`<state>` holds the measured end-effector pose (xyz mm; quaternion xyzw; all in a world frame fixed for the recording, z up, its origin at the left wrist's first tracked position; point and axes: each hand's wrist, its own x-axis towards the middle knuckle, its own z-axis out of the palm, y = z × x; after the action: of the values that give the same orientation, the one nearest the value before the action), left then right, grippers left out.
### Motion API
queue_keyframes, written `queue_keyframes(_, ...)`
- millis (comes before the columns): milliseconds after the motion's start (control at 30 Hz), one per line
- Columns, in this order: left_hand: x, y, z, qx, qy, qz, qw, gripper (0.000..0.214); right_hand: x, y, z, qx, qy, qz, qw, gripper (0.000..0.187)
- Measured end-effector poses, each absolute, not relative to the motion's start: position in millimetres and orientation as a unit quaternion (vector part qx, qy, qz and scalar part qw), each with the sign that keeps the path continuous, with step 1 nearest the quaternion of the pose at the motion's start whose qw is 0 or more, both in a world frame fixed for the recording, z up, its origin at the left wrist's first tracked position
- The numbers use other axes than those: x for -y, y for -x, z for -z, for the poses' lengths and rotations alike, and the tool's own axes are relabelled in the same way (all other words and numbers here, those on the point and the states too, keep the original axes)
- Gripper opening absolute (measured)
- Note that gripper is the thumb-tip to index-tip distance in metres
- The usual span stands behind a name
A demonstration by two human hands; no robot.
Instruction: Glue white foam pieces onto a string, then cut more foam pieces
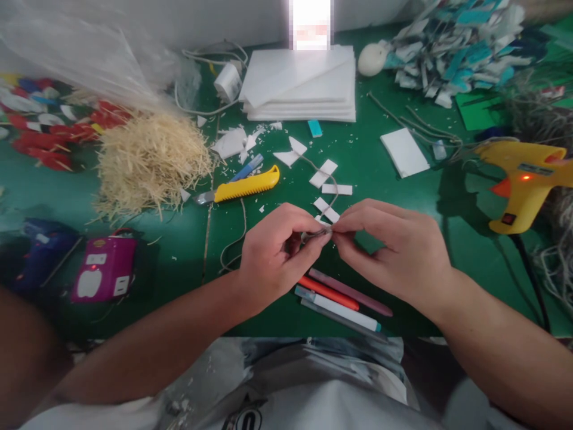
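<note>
My left hand (275, 251) and my right hand (394, 251) meet over the green table (380, 191), both pinched shut on a thin grey wire (319, 233) that runs up past small white foam pieces (329, 191). Under my hands lie thin coloured strips (340, 298), red, pink and white. A yellow utility knife (244, 186) rests just beyond my left hand.
A pile of straw-coloured sticks (150, 161) lies at the left, a stack of white foam sheets (302, 83) at the back. A yellow glue gun (523, 179) stands at the right. A magenta power strip (104, 269) sits near left. Finished blue-white pieces (461, 48) are heaped back right.
</note>
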<state>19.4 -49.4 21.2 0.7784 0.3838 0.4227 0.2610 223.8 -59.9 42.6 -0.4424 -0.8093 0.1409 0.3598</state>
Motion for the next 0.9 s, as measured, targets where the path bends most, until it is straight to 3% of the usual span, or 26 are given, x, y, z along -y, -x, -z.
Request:
queue_keyframes(600, 52, -21, -15, -0.401, -0.714, -0.485, 0.308, 0.015, 58, -222, -42, 0.81, 0.427, -0.185, 0.358, 0.017)
queue_keyframes(900, 47, -16, -28, -0.371, -0.794, -0.422, 0.231, 0.016, 59, -224, -44, 0.808, 0.418, -0.194, 0.366, 0.017)
